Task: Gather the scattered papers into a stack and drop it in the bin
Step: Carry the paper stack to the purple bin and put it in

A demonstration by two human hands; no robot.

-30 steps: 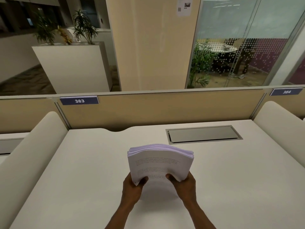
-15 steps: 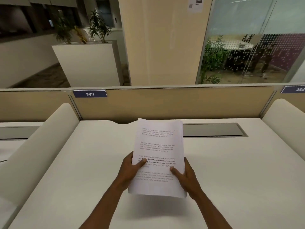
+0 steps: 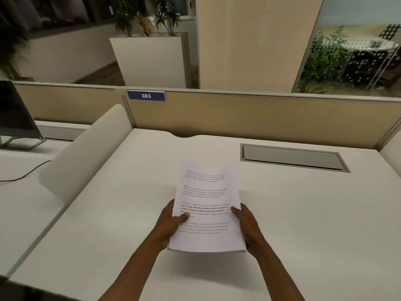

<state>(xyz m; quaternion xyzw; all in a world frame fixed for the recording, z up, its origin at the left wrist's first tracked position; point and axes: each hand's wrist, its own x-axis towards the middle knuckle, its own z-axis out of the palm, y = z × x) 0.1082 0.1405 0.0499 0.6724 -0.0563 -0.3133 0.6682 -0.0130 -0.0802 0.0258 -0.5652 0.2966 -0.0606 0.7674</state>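
- A white planter box [image 3: 149,59] stands beyond the partition [image 3: 249,118]; green and yellowish plants [image 3: 147,18] grow out of its top.
- A grey recessed tray with a flat lid [image 3: 290,158] is set into the bench [image 3: 108,213], to the right of the papers and further back; the lid lies closed, so its contents are hidden.
- No bin shows in the head view.
- The stack of papers [image 3: 208,205] is held above the bench, in the middle of the view, its printed face up and its far edge slightly curled and wavy.
- The left hand [image 3: 172,224] grips the stack's left edge: the thumb lies on top over the printed lines, the fingers are hidden beneath.
- The right hand [image 3: 247,224] grips the right edge, thumb on top near the margin, fingers underneath and out of sight.
- Both hands hold the near half of the stack; the far half projects beyond them unsupported.
- A blue plate [image 3: 146,96] reading 383 is fixed to the top of the partition.
- A curved white divider [image 3: 86,155] rises at the left of the bench; beyond it a dark monitor [image 3: 15,114] on a stand sits on the neighbouring desk, with a cable [image 3: 26,173] trailing across that surface.
- A beige column [image 3: 249,40] and a glass wall [image 3: 358,40] stand behind.
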